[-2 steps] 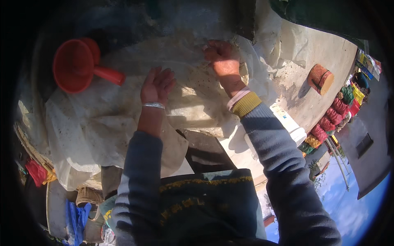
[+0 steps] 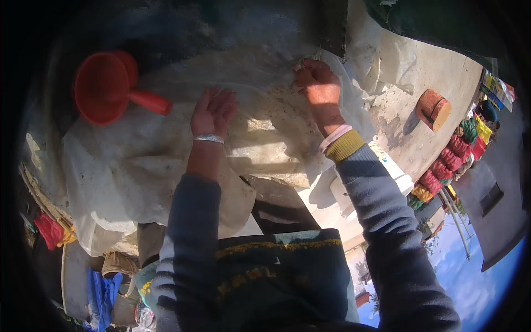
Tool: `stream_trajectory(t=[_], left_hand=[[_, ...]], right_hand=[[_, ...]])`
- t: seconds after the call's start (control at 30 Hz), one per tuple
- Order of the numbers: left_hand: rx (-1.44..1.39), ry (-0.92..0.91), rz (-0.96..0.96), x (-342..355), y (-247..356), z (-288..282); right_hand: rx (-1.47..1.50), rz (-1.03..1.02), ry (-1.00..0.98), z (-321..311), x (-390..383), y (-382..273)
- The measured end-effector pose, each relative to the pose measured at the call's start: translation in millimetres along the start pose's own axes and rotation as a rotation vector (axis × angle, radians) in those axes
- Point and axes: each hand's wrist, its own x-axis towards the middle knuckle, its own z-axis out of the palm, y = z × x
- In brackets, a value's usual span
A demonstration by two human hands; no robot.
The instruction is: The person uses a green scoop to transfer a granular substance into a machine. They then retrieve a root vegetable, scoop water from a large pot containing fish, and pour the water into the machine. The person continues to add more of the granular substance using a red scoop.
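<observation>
My left hand (image 2: 214, 113) hovers over a crumpled, translucent plastic sheet (image 2: 110, 177), palm turned up and fingers loosely curled apart, with nothing seen in it. A silver bracelet (image 2: 208, 138) circles that wrist. To its right, my right hand (image 2: 322, 88) is held over the sheet's far part, thumb and fingers bent together; whatever they may pinch is too small or hidden to name. Dark specks and crumbs dot the sheet between the hands. A red plastic scoop (image 2: 105, 91) rests on the left, its handle pointing toward my left hand.
Beneath my right forearm stands a white bucket (image 2: 390, 169). Farther right on the concrete ground is a short reddish-brown cylinder (image 2: 433, 109), with bundles of coloured yarn-like material (image 2: 442, 160) along the wall. A blue cloth (image 2: 102, 296) hangs at lower left.
My right hand has shifted to the right, away from my left hand, fingers still bent. The left hand stays almost in place.
</observation>
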Motion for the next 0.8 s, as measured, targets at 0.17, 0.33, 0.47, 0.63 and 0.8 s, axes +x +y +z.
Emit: stream_trajectory(t=[0.17, 0.33, 0.47, 0.63, 0.8], left_hand=[[-0.081, 0.032, 0.080, 50, 40, 20], [-0.092, 0.075, 0.111, 77, 70, 24], [-0.124, 0.068, 0.105, 78, 67, 35], [-0.138, 0.118, 0.131, 81, 62, 48], [-0.149, 0.123, 0.096, 94, 60, 52]], right_hand=[[-0.600, 0.018, 0.354, -80, 55, -13], [-1.142, -0.137, -0.051, -83, 110, -18], [-1.312, -0.334, 0.046, -84, 116, -11], [-1.305, -0.557, -0.075, -89, 113, -19], [-1.435, -0.800, -0.138, -114, 105, -42]])
